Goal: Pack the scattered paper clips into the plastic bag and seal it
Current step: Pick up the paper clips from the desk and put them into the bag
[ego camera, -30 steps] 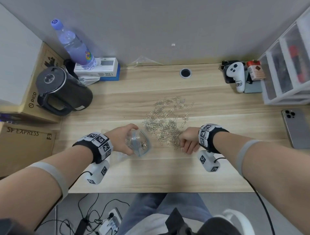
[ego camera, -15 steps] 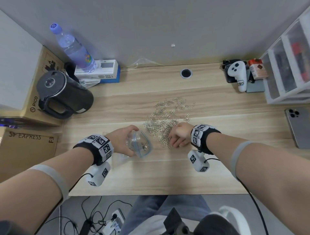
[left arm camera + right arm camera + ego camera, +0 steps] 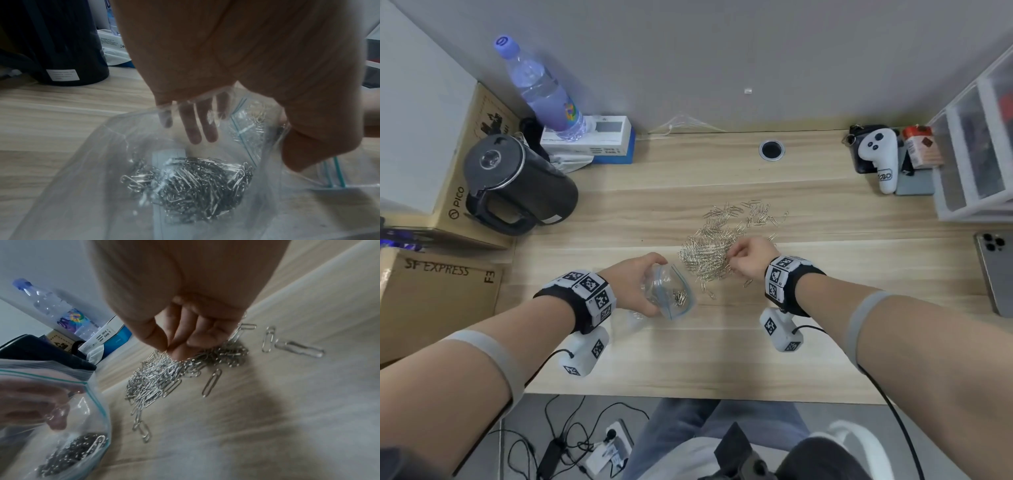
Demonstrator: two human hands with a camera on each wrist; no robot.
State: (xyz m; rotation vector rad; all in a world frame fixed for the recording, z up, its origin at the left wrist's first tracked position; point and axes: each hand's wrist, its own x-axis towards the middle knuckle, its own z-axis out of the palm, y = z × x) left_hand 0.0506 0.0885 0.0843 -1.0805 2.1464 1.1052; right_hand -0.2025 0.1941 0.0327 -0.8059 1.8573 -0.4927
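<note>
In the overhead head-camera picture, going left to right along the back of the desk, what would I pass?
Black kettle → water bottle → white box → cable hole → white controller → red pack → plastic drawers.

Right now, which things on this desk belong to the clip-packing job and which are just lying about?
Job: plastic bag held open by left hand; paper clips on the desk; right hand pinching clips.

Lying about: kettle, water bottle, white controller, phone, drawer unit.

Head looks down; wrist views close, sharing the bag.
</note>
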